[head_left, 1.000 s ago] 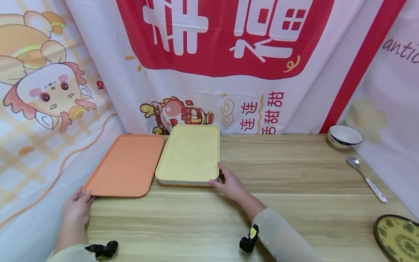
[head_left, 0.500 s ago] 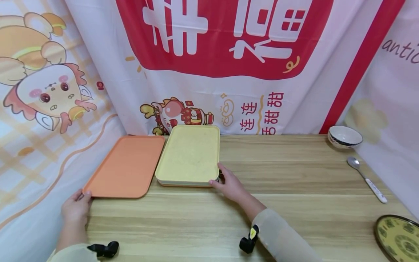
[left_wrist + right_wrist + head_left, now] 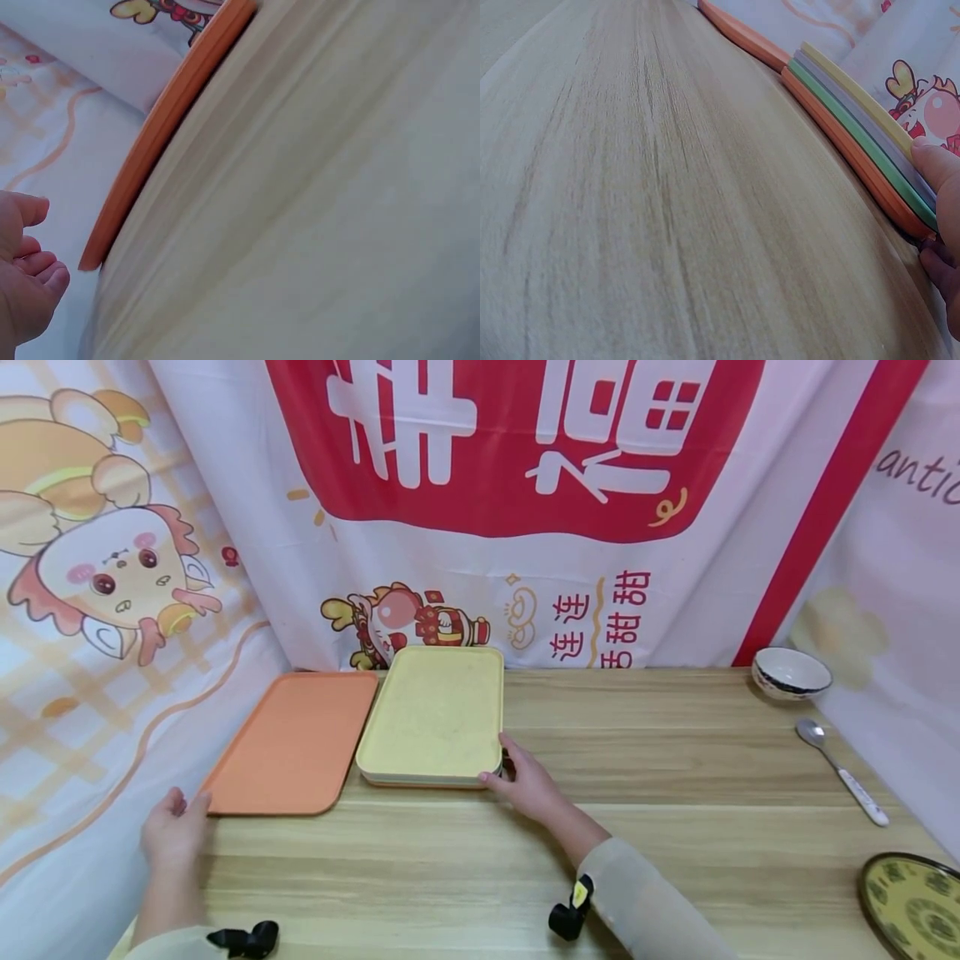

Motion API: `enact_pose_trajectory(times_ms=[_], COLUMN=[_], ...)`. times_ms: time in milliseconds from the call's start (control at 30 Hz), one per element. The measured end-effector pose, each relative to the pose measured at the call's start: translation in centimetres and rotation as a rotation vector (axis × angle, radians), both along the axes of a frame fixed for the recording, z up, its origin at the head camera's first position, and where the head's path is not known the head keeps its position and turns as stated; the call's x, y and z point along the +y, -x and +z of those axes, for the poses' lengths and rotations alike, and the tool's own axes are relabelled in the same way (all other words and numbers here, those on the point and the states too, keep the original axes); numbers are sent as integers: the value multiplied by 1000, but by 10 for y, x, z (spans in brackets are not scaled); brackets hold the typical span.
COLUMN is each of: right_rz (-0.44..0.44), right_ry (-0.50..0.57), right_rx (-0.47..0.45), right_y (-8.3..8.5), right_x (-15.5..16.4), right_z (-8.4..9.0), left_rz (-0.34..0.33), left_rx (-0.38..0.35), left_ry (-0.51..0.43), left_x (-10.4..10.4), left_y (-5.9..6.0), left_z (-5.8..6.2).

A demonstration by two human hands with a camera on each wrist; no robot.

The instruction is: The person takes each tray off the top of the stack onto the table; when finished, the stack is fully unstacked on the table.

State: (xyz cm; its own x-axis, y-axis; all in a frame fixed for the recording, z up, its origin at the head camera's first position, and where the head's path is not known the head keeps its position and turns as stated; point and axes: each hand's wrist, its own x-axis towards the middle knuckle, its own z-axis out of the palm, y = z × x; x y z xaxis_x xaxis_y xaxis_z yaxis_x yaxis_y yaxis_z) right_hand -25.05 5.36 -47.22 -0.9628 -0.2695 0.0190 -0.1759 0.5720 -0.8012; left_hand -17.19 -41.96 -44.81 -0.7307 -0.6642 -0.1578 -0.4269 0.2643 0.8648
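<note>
In the head view, the left hand is just beside the near corner of a flat orange tray, which lies ahead of it and to its right on the wooden table. The right hand, well apart from the left, grips the near right corner of a stack of trays with a yellow one on top. The stack sits ahead and to the left of the right hand, beside the orange tray. Further right of that hand are a white bowl, a spoon and a round patterned plate.

In the left wrist view, the left hand's fingers are loosely bent and hold nothing; through the blur, they appear to be just clear of the orange tray's end.

In the right wrist view, the right hand is clamped on the stack's corner, one digit on the yellow rim and others at the bottom edge. Below yellow come lavender, green and orange trays; the separate orange tray lies beyond.
</note>
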Motion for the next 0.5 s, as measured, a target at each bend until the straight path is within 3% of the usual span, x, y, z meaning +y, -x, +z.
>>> enact_pose_trajectory(times_ms=[133, 333, 500], right_rz=[-3, 3, 5], right_ry=[1, -12, -3], right_rx=[7, 14, 11], right_y=[0, 0, 0], right_x=[1, 1, 1], right_z=[0, -2, -1], left_rz=[-40, -96, -233], left_rx=[56, 125, 145], left_ry=[-33, -150, -167], left_x=[16, 49, 78], left_y=[5, 19, 31], left_z=[9, 13, 15])
